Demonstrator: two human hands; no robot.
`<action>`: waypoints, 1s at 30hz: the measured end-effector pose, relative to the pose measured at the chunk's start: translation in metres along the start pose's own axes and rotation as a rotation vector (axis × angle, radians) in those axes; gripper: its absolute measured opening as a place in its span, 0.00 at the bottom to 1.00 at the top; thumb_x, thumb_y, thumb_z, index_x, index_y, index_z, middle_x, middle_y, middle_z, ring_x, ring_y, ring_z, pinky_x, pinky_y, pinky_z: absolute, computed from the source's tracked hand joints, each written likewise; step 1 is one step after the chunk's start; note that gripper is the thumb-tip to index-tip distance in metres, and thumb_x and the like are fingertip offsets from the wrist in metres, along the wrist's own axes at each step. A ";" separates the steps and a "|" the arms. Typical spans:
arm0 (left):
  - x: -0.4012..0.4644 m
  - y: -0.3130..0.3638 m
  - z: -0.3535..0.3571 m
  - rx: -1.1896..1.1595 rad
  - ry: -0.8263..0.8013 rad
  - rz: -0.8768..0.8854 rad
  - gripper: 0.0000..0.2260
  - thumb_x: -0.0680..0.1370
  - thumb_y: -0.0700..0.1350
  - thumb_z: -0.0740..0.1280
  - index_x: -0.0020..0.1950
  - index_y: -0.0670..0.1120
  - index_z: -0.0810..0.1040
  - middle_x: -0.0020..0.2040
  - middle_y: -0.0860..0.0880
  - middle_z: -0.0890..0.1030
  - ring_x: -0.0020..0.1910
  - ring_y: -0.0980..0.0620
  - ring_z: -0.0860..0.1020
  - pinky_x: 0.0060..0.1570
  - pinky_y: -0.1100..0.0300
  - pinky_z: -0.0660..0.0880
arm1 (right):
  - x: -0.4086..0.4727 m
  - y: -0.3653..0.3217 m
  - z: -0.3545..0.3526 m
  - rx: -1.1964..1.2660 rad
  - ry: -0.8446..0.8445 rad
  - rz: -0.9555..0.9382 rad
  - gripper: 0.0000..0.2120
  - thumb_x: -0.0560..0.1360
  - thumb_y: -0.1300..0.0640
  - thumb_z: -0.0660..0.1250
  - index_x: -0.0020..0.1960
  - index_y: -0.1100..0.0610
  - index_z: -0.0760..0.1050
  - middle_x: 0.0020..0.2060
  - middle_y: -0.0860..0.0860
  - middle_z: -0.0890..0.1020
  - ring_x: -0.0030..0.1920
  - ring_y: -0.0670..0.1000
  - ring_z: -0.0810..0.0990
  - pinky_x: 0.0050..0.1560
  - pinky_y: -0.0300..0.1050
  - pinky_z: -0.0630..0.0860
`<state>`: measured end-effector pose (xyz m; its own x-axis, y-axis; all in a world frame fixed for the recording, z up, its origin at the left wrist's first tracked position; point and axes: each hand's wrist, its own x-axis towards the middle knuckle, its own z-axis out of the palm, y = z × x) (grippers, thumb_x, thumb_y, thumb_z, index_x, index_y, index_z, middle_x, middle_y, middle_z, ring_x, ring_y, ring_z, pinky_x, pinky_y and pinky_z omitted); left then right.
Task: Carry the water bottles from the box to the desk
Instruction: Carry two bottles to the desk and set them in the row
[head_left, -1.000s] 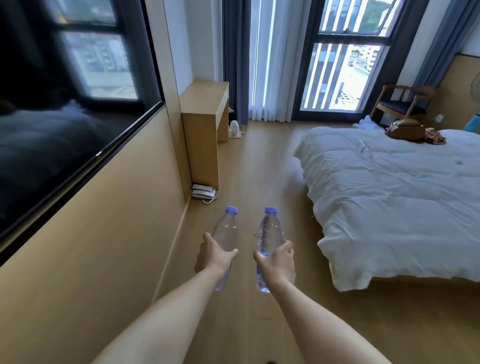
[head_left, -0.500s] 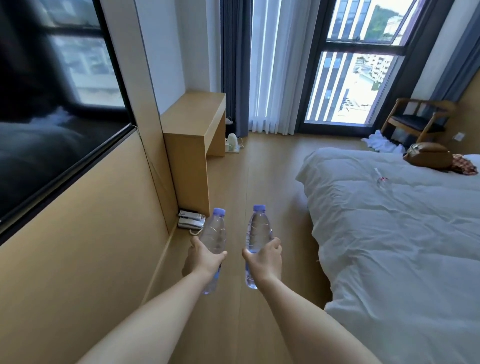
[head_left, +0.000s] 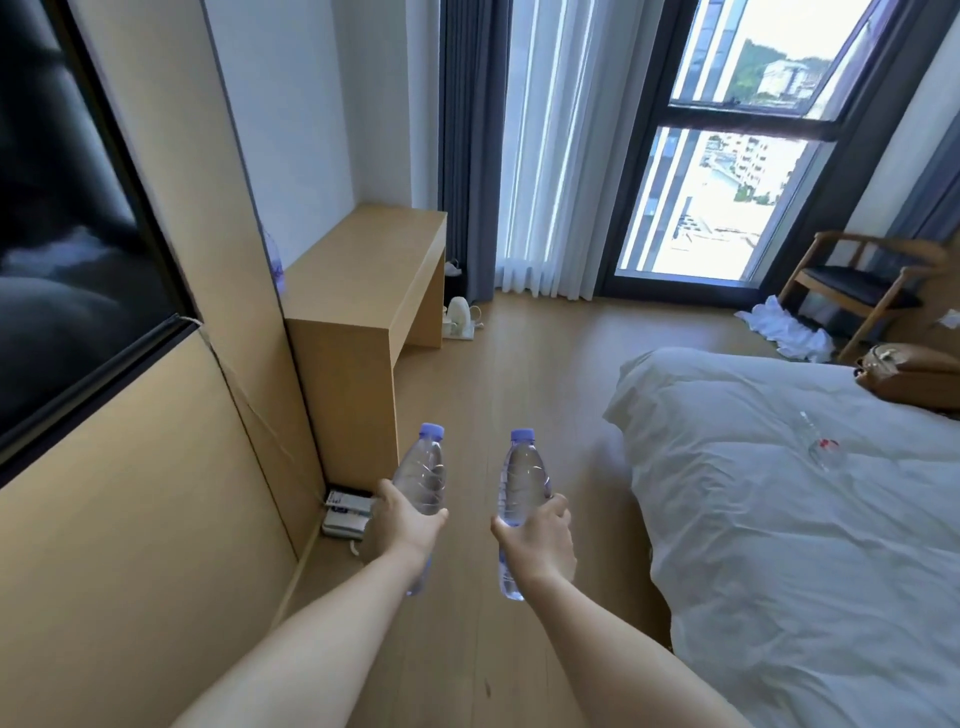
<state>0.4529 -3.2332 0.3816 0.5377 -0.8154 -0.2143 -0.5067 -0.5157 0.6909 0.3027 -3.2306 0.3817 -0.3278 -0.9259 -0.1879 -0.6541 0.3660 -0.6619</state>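
Observation:
I hold two clear water bottles with purple caps upright in front of me. My left hand (head_left: 402, 525) grips the left bottle (head_left: 423, 473) around its lower half. My right hand (head_left: 537, 540) grips the right bottle (head_left: 519, 480) the same way. The wooden desk (head_left: 374, 270) stands ahead on the left against the wall, its near end a little beyond the bottles. Another bottle (head_left: 274, 260) peeks out from behind the wall panel at the desk's left edge. The box is not in view.
A white bed (head_left: 779, 509) fills the right side, with a clear bottle (head_left: 821, 441) and a brown bag (head_left: 909, 374) on it. A telephone (head_left: 345, 512) lies on the floor by the desk's foot. A kettle (head_left: 460, 314), a wooden chair (head_left: 857, 286) and white cloth (head_left: 784, 327) stand further on.
I have walked forward along the wall; the desk and window are nearer and larger. Both hands still carry their bottles upright, held a bit further apart.

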 end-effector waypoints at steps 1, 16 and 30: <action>0.021 0.012 0.002 0.012 -0.006 -0.009 0.26 0.68 0.53 0.74 0.54 0.44 0.62 0.55 0.43 0.77 0.51 0.41 0.78 0.51 0.48 0.76 | 0.021 -0.011 0.004 -0.019 0.000 0.000 0.35 0.70 0.42 0.69 0.68 0.60 0.60 0.64 0.54 0.71 0.62 0.57 0.75 0.55 0.50 0.74; 0.262 0.164 0.078 0.098 -0.071 -0.051 0.29 0.70 0.56 0.72 0.62 0.45 0.63 0.60 0.46 0.76 0.58 0.43 0.77 0.52 0.52 0.73 | 0.299 -0.126 0.052 -0.055 -0.075 -0.043 0.37 0.70 0.41 0.68 0.70 0.58 0.58 0.65 0.52 0.70 0.62 0.54 0.74 0.52 0.49 0.73; 0.476 0.272 0.115 -0.252 -0.001 -0.241 0.28 0.68 0.57 0.71 0.61 0.49 0.62 0.51 0.49 0.77 0.49 0.46 0.79 0.51 0.51 0.77 | 0.546 -0.275 0.092 0.004 -0.356 -0.319 0.27 0.69 0.44 0.68 0.61 0.53 0.62 0.55 0.46 0.72 0.48 0.51 0.78 0.44 0.47 0.76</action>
<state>0.4940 -3.7922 0.3885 0.6208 -0.6783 -0.3930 -0.1824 -0.6126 0.7690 0.3657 -3.8456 0.3942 0.1431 -0.9669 -0.2113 -0.6816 0.0585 -0.7294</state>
